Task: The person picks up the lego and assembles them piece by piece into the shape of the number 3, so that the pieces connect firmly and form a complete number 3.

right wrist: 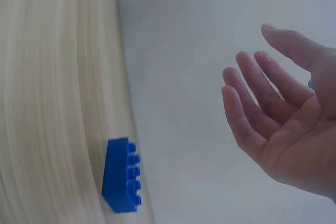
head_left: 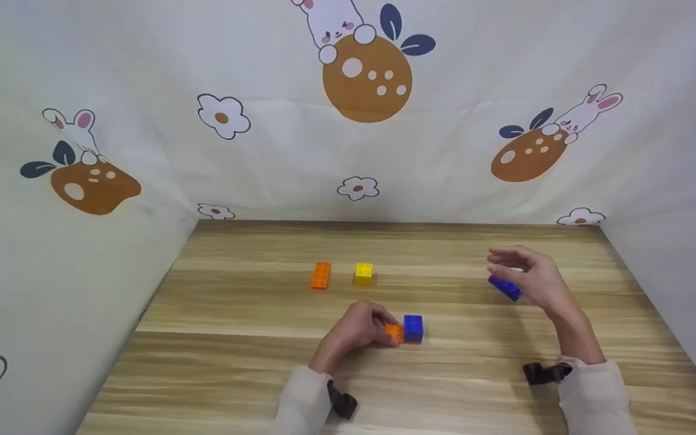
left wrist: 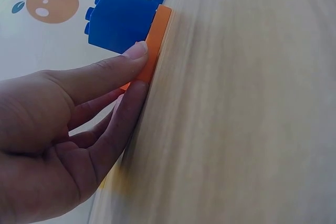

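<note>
On the wooden table, my left hand [head_left: 357, 326] pinches the near end of a flat orange building brick [head_left: 394, 331] between thumb and fingers. A taller blue block [head_left: 413, 328] sits on the other end of that orange brick, studs facing up. The left wrist view shows the thumb on the orange brick [left wrist: 158, 32], just beside the blue block [left wrist: 123, 20]. Over to the right, my right hand [head_left: 532, 278] is raised with loosely bent fingers and holds nothing. Partly behind it lies a long blue brick [head_left: 507, 289], seen apart from the hand in the right wrist view.
Farther back on the table [head_left: 251, 314] lie a second flat orange brick [head_left: 321, 275] and a yellow block [head_left: 364, 273], side by side with a gap. A pale printed cloth [head_left: 275, 169] rises behind the table and along both sides.
</note>
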Demonstrator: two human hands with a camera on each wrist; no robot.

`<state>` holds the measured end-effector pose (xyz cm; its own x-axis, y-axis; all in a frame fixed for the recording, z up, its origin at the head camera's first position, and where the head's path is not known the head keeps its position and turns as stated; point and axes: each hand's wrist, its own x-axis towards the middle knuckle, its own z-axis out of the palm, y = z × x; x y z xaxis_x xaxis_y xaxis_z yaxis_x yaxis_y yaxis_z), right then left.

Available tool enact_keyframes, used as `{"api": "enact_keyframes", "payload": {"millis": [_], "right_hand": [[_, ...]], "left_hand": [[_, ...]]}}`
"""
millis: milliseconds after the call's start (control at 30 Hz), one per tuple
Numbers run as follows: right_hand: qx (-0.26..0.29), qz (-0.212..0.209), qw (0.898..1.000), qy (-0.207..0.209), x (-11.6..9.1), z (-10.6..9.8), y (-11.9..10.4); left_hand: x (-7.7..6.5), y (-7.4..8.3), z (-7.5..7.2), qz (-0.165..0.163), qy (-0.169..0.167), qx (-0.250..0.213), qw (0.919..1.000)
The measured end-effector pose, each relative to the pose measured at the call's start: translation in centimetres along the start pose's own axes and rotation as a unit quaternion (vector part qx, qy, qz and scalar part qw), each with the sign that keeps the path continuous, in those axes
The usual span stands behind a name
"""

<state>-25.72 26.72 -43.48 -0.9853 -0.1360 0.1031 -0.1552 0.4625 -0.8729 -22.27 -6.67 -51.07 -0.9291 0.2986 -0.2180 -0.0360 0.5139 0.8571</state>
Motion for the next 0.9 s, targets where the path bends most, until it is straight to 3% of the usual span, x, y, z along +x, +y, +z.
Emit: {"api": "enact_keyframes", "payload": {"millis": [233,633,900], "right_hand": [[-0.022,0.037,0.999,0.029,0.4,-1.4,2.1],[0.001,0.105,0.994,-0.030,0.9,-2.7,5.4],[0.059,0.167,0.981,-0.072,0.9,-3.4,8.0]], "left_hand": [[-0.1,-0.2,-0.1,-0.001,0.003,-0.002,1.0000],[-0.1,-0.2,-0.1,0.001,-0.001,-0.004,1.0000],[0.2,-0.3,0.1,0.013,-0.003,-0.008,0.9999]]}}
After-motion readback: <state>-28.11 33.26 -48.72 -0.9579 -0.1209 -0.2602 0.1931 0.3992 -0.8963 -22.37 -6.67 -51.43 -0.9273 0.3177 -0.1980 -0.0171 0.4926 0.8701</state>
